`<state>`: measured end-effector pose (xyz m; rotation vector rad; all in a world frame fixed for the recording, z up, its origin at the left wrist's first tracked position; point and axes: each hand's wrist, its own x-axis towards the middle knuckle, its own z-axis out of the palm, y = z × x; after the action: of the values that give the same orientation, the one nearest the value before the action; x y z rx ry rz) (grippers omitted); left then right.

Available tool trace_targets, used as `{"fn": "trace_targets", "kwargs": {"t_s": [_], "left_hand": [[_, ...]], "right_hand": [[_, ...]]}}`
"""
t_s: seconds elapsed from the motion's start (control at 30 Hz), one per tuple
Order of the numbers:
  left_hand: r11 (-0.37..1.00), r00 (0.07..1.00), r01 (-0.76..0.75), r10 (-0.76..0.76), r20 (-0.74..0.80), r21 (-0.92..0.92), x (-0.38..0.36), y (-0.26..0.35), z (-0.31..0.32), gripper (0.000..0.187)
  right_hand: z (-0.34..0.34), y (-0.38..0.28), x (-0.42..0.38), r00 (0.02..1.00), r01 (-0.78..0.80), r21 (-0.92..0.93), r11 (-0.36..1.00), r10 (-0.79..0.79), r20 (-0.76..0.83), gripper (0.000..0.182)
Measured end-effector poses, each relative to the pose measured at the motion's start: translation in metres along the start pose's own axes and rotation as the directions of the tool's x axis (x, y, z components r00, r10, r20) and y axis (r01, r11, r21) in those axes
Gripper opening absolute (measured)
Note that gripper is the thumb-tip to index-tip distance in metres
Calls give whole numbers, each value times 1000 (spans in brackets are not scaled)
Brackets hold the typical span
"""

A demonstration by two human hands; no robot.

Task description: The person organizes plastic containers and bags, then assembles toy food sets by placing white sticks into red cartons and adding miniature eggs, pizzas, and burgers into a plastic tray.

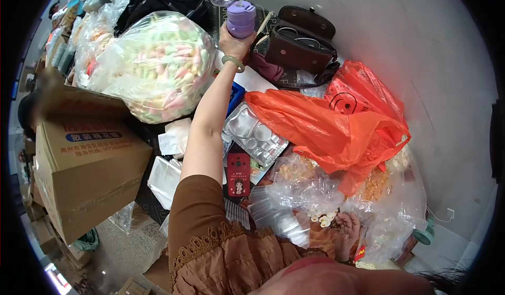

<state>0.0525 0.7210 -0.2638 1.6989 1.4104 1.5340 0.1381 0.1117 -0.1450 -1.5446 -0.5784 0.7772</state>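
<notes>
At the left stands a large brown cardboard box [97, 184] with its flaps raised, printed with red characters and a blue label; a dark-haired person [27, 108] is partly visible behind it. Right of the box, and farther off, lies a bulging clear plastic bag of pastel pink, green and yellow twisted pieces [168, 63], with a crumpled black plastic bag [163, 3] at its far side. Nearer is a white shallow tray [164, 182].

In the centre, the left arm, in a brown sleeve with a pale green bangle [233, 63] at the wrist, extends to the far part of the dark, patterned surface [219, 18]. The left hand [236, 43] is closed around the lower part of a purple cylindrical lidded bottle [241, 20]. Below the forearm, toward the near side, lie a clear moulded plastic tray [255, 132] and a red rectangular case with a cartoon figure [239, 175].

Just right of the bottle sits a dark brown leather handbag [300, 50], its flap open. Nearer, an orange-red plastic bag [315, 132] spreads over clear plastic bags of food [305, 182]. At the near right, the right hand [346, 234] has its fingers partly curled beside small pale rings [324, 220]; whether it grips anything cannot be told.
</notes>
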Motion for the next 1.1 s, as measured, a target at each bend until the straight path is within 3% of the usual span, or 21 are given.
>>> {"fn": "trace_targets", "kwargs": {"t_s": [0.17,0.43,0.53,0.6,0.63,0.77,0.83,0.87,0.93,1.0,1.1], "left_hand": [[996,997,78,-79,1,43,3,-30,22,79],[994,1000,-7,9,-13,106,1,-58,32,81],[995,998,65,-66,13,81,-3,-53,26,80],[987,987,151,-148,59,-46,-4,-43,17,79],[992,989,125,-124,75,-17,-3,-44,15,77],[997,989,67,-73,128,48,-2,-64,17,103],[980,978,200,-200,61,2,-10,-49,9,112],[964,964,252,-258,68,86,-16,-39,1,114],[947,953,298,-303,27,121,-27,-11,-19,106],[959,959,273,-278,64,76,-44,24,-48,93],[981,979,169,-155,134,-99,-81,94,-99,84]], "right_hand": [[4,10,4,999,-49,10,999,49,-12,73],[12,21,14,994,-112,-4,994,112,6,77],[12,22,14,993,-117,-4,993,117,1,78],[10,26,14,993,-119,12,993,118,31,77],[9,28,13,992,-117,9,993,117,39,77],[14,33,12,990,-103,60,993,97,98,74],[14,32,9,990,-79,79,994,69,126,71],[11,33,8,981,-103,48,994,93,168,69],[13,25,7,970,-108,25,994,100,220,66],[20,11,7,924,-223,-102,969,244,296,63],[26,-5,2,894,-254,-95,962,272,356,73]]}}
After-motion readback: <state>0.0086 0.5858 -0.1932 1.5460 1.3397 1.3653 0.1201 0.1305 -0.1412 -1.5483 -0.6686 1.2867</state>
